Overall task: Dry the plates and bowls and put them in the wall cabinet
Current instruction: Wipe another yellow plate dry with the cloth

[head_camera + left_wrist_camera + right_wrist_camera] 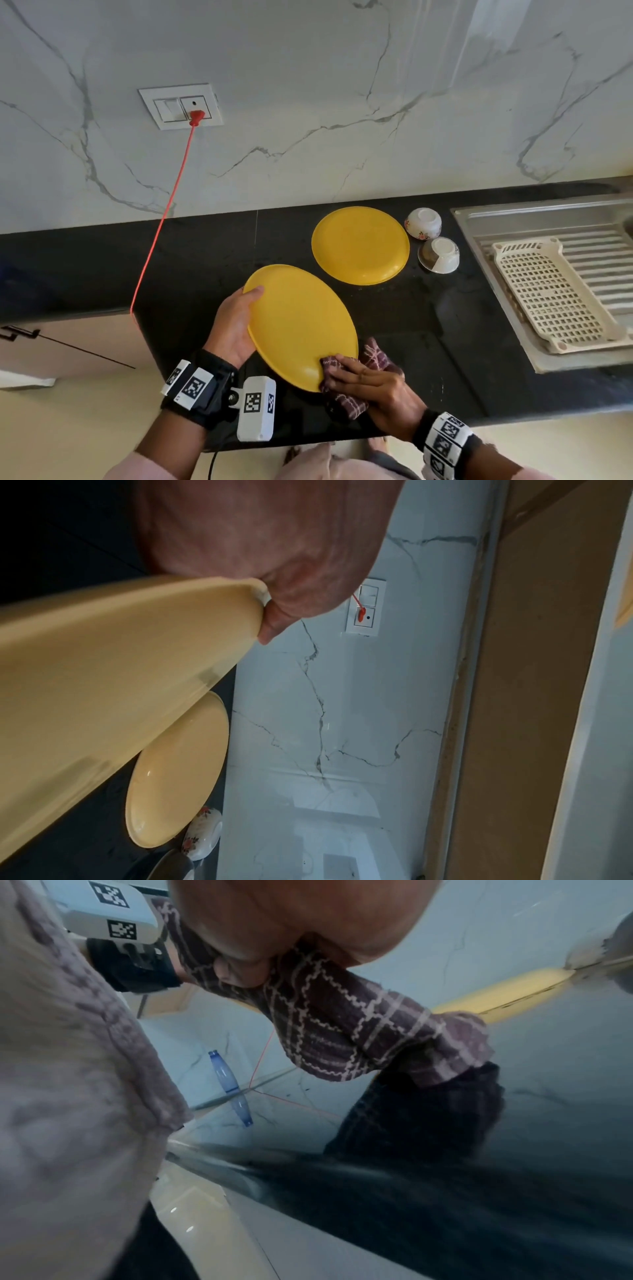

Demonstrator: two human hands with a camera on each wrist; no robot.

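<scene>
You are drying the first round yellow plastic plate (301, 325): your left hand (233, 329) clamps its far rim while your right hand (370, 387) presses the bunched maroon checked cloth (375, 356) on its near edge. Next, I judge, sweep the cloth from that grip across the face toward your left-hand grip, then turn the plate over.

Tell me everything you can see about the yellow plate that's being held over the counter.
The held yellow plate is round, plain and glossy, plastic by the look of it, with a shallow raised rim. It is tilted, held above the black countertop. The left hand grips its left edge, thumb over the rim. The right hand presses a maroon checked cloth against its near-right edge. Whether it is wet cannot be told.
</scene>
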